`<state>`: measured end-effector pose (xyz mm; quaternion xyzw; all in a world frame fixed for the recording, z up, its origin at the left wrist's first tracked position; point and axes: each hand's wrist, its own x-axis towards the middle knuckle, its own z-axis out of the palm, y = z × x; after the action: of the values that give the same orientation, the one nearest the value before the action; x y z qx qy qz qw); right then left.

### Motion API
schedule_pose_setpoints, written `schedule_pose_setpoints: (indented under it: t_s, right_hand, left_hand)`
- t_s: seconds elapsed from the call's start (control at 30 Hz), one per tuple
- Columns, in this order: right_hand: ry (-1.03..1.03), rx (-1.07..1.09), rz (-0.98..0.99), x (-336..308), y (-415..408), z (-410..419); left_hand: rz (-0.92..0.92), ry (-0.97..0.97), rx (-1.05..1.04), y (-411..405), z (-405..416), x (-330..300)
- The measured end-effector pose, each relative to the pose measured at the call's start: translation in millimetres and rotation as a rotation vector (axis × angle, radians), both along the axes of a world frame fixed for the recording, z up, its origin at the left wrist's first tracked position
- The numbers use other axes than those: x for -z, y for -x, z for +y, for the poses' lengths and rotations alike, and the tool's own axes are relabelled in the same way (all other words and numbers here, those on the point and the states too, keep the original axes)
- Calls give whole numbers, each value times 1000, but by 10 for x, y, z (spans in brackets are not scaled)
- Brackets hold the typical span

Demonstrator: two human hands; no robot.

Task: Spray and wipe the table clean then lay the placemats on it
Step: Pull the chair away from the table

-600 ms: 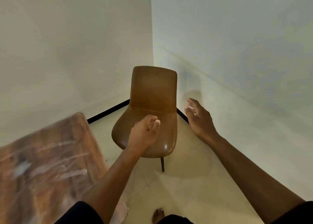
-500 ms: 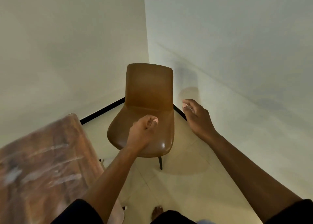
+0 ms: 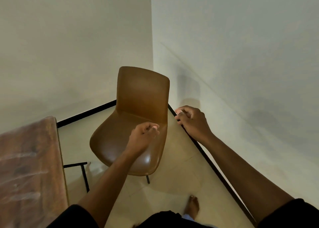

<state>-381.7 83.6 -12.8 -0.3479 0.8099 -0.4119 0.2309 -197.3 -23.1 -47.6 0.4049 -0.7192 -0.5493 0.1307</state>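
The wooden table [image 3: 25, 167] fills the lower left, its brown top streaked with pale smears. My left hand [image 3: 143, 136] hovers over the seat of a brown chair, fingers curled in loosely, holding nothing. To the right of the chair, above the floor by the wall, my right hand [image 3: 191, 120] is also empty, with fingers bent inward. No spray bottle, cloth or placemats are in view.
A brown leather chair [image 3: 138, 107] on thin black legs stands in the room's corner, facing me. Two pale walls meet behind it, with a black skirting line [image 3: 207, 158] along the floor. The table's black leg frame [image 3: 82, 172] shows beside the chair. My bare foot [image 3: 193, 205] is on the tiled floor.
The view has swung left and closer, showing more of the table's edge and leg frame. My right hand's fingers have curled in from an open spread. My left hand stays over the seat.
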Motion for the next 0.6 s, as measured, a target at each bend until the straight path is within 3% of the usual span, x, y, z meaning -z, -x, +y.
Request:
schedule_pose_setpoints:
  t_s: [0.1, 0.33, 0.6]
  right_hand:
    - [-20, -83, 20, 1, 464, -79]
    - [-80, -328, 110, 45, 1198, -561]
    - [-128, -579, 227, 189, 1597, -1788]
  left_hand:
    - [30, -91, -107, 408, 56, 57]
    - [67, -546, -459, 1038, 76, 273]
    - [112, -699, -630, 1537, -658, 557]
